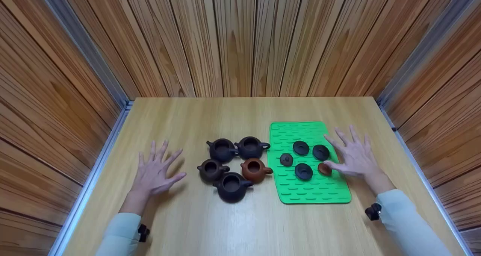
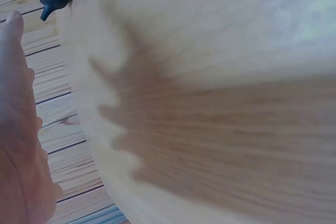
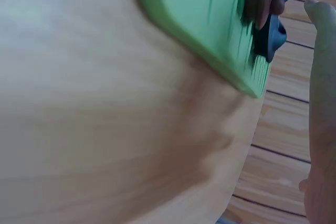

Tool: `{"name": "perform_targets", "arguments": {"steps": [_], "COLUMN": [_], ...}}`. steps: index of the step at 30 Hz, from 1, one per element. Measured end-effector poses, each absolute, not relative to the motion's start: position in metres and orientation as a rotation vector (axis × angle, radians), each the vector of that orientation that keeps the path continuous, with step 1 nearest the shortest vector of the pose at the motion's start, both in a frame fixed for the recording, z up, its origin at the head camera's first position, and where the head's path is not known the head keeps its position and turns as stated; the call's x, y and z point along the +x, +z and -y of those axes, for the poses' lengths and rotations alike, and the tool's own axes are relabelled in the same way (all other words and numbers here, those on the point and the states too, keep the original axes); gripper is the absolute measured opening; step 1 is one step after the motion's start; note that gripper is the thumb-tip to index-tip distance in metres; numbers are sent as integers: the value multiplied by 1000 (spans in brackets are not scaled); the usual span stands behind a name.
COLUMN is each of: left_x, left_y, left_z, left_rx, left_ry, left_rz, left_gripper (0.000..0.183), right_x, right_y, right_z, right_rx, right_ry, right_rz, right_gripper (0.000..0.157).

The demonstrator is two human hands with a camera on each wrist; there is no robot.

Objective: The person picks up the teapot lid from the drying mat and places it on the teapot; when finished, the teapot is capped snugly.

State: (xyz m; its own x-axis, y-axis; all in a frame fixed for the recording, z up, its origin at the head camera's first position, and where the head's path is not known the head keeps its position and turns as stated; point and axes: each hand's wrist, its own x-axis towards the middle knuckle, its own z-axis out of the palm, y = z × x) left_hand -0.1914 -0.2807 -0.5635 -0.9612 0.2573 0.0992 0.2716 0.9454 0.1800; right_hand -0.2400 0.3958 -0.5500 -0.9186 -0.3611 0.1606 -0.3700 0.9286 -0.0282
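Teapots [image 1: 232, 187] stand near left hand [image 1: 155, 175]; lids [image 1: 303, 171] beside right hand [image 1: 356, 157].

Centre: four round blackish teapots [image 1: 232, 188], one round reddish-brown teapot [image 1: 253, 170]. Right of centre: a rectangular green mat [image 1: 312, 194] shows dash-like rows; its round lids are four blackish [image 1: 303, 171], one reddish-brown [image 1: 324, 169]. Top: dark-streaked brown plank wall [image 1: 236, 41].

Clustered around the middle of the table [image 1: 195, 229], five teapots [image 1: 232, 196]: two toward the far edge, two in front of those, one closest to the near edge. Just right of these, a mat [image 1: 315, 193]. On it, five lids [image 1: 303, 171]: two toward its far edge, one leftmost, one nearest the near edge, one nearest the right. Toward the table's left edge, left hand [image 1: 155, 174]; across the mat's right edge, right hand [image 1: 355, 157].
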Motion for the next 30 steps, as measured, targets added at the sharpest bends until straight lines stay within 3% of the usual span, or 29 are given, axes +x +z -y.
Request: {"name": "perform_targets", "arguments": {"steps": [30], "left_x": [-206], "left_y": [-566], "left_z": [233], "left_rx": [-615], "left_ry": [-812], "left_rz": [2996], "left_gripper": [76], "right_x": [-246], "right_y": [-540], "right_z": [-320], "right_rx": [700], "right_ry": [553], "right_rz": [2813], "right_gripper": [91]}}
